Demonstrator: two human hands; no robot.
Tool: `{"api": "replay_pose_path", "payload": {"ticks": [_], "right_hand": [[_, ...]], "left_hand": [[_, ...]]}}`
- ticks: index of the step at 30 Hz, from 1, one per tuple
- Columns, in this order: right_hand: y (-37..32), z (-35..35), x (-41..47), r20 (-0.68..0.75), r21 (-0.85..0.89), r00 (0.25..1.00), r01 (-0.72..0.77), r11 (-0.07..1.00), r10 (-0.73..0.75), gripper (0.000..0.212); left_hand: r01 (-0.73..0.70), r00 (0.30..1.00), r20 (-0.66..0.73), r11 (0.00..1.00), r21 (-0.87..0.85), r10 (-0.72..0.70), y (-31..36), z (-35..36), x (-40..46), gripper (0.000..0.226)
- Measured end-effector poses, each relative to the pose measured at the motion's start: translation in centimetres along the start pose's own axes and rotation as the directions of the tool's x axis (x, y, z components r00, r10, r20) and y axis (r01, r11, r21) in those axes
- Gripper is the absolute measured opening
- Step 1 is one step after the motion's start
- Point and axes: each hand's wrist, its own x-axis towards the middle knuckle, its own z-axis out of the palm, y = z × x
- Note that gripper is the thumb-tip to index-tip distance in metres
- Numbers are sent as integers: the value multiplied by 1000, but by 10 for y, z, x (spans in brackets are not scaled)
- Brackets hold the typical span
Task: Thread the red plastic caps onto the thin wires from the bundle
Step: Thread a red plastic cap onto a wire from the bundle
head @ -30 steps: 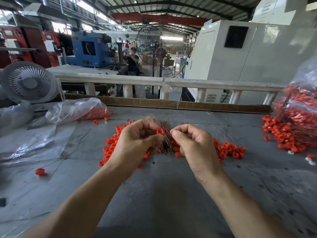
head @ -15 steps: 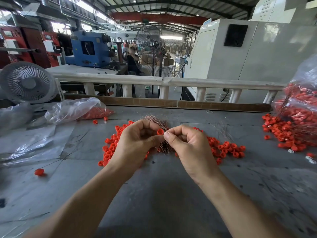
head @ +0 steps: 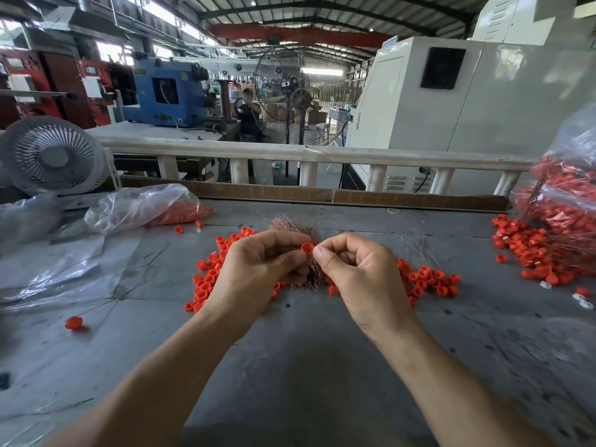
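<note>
grey and scuffed, your table [head: 306, 366] sits in a factory hall, with a white railing [head: 306, 153] and a blue machine [head: 167, 91] beyond. since 1 second ago your right hand [head: 361, 279] has closed in until its thumb nearly meets the red cap [head: 307, 247], which your left hand [head: 258, 272] still pinches above the wire bundle [head: 295, 225]. your right grip is curled in a pinch; i cannot tell if it holds a wire. loose caps [head: 429, 282] lie around both hands, a plastic bag [head: 142, 208] far left.
</note>
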Motion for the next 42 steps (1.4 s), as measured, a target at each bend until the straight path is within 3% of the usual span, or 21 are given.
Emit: {"api": "replay_pose_path", "payload": {"ticks": [26,42], "right_hand": [[-4,-2,0,-38,-44,999,-7,999,6,14],[0,-3,1,-10,-52,998,63,997,-64,13]], "left_hand": [[75,997,1,992,-100,-75,2,1,0,19],[125,992,12,972,-200,-125,6,-1,0,21]]}}
